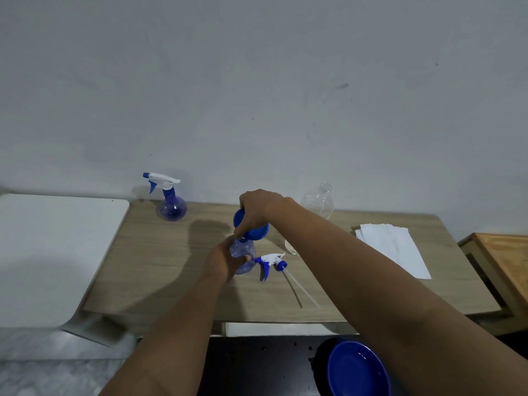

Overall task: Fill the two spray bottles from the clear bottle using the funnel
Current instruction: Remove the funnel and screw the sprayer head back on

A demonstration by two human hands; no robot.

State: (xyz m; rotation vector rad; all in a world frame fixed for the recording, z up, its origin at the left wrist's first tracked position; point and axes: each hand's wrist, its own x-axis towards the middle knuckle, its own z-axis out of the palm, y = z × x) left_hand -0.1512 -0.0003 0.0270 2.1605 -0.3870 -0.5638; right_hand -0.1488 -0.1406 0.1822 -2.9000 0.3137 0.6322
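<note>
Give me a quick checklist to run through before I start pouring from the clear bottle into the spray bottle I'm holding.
1. Spray head off the near bottle: ok. The white and blue trigger head lies on the wooden table beside it.
2. Bottle steadied: ok. The left hand grips the translucent blue spray bottle.
3. Funnel seated: cannot tell. The right hand holds the blue plastic funnel at the neck, tilted.
4. Clear plastic bottle in hand: not ok. It stands at the back, untouched.
5. Its cap off: cannot tell.
6. Second round blue spray bottle opened: not ok. Its head is on.
</note>
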